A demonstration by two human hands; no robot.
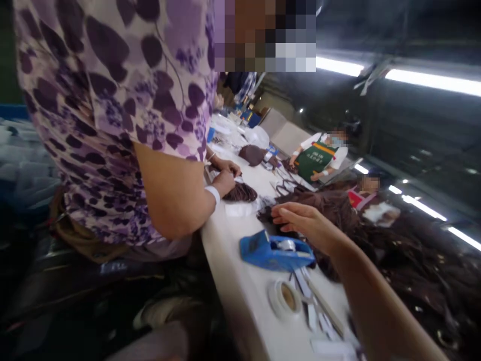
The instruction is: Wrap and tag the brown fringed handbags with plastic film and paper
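My right hand (300,220) reaches in from the lower right, its fingers loosely bent and a little apart, with nothing plainly in them. Just behind the fingertips lies dark brown fabric (334,203); whether they touch it I cannot tell. Directly below the hand stands a blue tape dispenser (276,253) with a roll in it. Nearer to me, a white roll of tape (284,299) rests on the white table (240,286). My left hand is out of view.
At left, a co-worker in a purple floral top (124,115) handles a dark brown bundle (240,192). Strips and tools (319,306) lie beside the tape roll. Farther back, a person in a green apron (317,159) stands across the table. Brown material fills the right side.
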